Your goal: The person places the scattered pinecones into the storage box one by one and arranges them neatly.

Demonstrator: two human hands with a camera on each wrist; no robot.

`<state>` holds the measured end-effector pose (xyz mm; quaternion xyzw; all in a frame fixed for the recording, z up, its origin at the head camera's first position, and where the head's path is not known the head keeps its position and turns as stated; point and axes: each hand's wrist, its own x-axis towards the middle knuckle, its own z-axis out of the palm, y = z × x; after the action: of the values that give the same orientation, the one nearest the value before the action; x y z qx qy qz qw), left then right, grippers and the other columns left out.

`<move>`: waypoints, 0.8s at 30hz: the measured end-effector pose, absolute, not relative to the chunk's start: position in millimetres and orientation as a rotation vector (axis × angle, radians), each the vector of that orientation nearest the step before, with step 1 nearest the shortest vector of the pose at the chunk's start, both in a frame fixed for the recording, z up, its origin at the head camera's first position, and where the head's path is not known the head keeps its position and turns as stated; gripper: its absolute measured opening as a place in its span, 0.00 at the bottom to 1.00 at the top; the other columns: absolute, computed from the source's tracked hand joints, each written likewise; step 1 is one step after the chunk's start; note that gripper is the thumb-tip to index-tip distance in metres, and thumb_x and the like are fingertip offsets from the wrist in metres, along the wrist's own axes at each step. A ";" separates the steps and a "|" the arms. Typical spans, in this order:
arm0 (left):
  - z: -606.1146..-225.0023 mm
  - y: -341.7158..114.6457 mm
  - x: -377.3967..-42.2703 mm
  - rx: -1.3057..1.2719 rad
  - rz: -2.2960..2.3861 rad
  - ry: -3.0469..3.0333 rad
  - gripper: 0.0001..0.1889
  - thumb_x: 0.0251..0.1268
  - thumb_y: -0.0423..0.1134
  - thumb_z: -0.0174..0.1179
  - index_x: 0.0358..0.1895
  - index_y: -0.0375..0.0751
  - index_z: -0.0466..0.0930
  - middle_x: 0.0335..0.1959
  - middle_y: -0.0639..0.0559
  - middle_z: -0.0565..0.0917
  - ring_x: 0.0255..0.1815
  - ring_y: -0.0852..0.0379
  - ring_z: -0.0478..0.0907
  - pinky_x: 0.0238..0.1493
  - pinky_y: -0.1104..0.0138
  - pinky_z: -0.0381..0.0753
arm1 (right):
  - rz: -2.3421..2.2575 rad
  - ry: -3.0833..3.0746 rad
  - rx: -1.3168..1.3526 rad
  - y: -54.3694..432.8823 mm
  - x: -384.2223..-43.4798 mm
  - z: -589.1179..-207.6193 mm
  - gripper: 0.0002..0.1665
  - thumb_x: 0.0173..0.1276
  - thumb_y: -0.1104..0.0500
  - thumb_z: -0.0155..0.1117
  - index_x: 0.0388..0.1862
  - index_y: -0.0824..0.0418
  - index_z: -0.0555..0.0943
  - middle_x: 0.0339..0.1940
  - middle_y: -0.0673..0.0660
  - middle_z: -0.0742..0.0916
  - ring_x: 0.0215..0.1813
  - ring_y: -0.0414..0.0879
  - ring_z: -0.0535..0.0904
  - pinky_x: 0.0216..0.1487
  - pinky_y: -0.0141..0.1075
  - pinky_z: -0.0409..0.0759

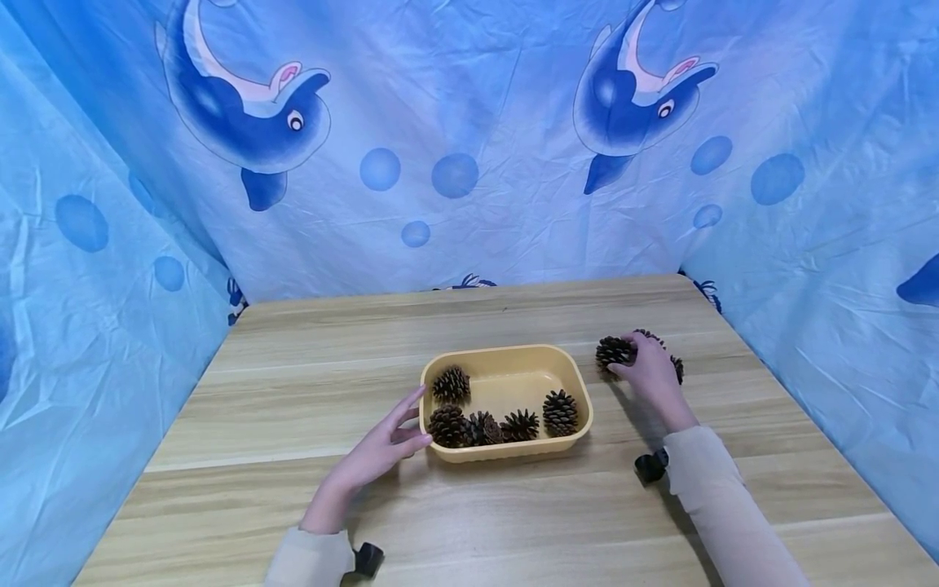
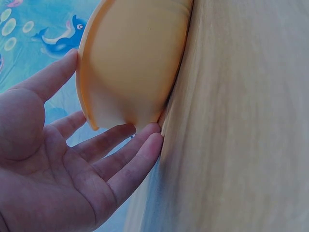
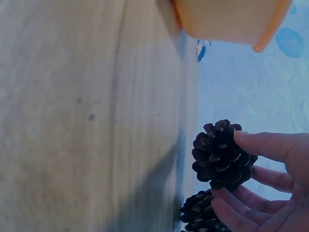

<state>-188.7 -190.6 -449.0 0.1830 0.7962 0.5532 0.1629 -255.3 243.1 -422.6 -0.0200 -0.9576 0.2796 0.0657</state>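
A tan plastic tray (image 1: 506, 456) stands on the wooden table with several brown pine cones (image 1: 561, 413) along its left side, near side and right corner. My left hand (image 1: 385, 448) is at the tray's left end, fingers spread. In the left wrist view its thumb tip touches the rim, and the other fingertips are by the outer wall and base. To the right of the tray, my right hand (image 1: 653, 379) pinches a pine cone (image 3: 222, 154) between thumb and fingers. Another pine cone (image 3: 203, 212) lies close under it, partly hidden by the fingers.
Wood-grain table (image 1: 308, 391) extends around the tray. A blue cloth (image 1: 499, 220) printed with dolphins hangs behind the table and along both sides. Pale sleeves and small black wrist devices (image 1: 369, 560) show at both wrists.
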 end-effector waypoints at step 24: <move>-450.1 -191.1 -189.2 0.517 1.570 2.272 0.42 0.68 0.43 0.59 0.79 0.49 0.43 0.71 0.24 0.58 0.67 0.28 0.67 0.61 0.46 0.77 | 1.004 -2.796 0.056 219.0 -236.7 -388.2 0.39 0.61 0.56 0.71 0.68 0.66 0.68 0.66 0.73 0.74 0.56 0.66 0.80 0.53 0.56 0.82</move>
<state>-189.2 -191.1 -450.1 0.1815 0.7975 0.5511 0.1651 -236.7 219.0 -388.2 0.0189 -0.9376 0.3366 0.0851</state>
